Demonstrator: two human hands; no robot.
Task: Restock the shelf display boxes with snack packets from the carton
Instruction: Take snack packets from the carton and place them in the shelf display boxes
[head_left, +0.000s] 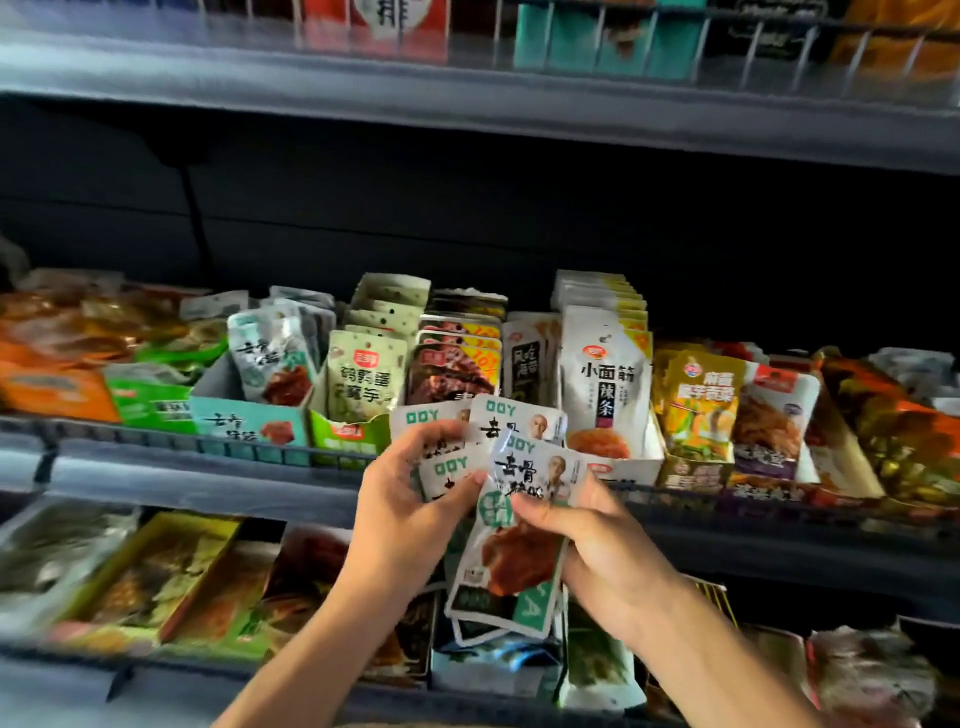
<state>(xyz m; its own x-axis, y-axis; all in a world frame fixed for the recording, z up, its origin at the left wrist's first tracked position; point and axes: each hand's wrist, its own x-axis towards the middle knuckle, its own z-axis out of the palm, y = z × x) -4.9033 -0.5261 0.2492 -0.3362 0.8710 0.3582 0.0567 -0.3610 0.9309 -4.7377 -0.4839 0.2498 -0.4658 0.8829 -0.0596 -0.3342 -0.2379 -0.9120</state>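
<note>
Head view: left hand (410, 499) and right hand (597, 540) both clutch a fanned stack of snack packets (511, 519) just before the teal display box (249, 421). Slick packets, loosely fanned, could slip onto the lower shelf (208, 670).

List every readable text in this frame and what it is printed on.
"OOY": top of the packets gripped in both hands.
"去骨": front packet, below "OOY"; the characters under it are blurred.
"小面筋" and "辣条": white packet in its shelf box.
"10%": orange corner of the brown packets.
Other packets, boxes and the upper shelf: too blurred to read.
</note>
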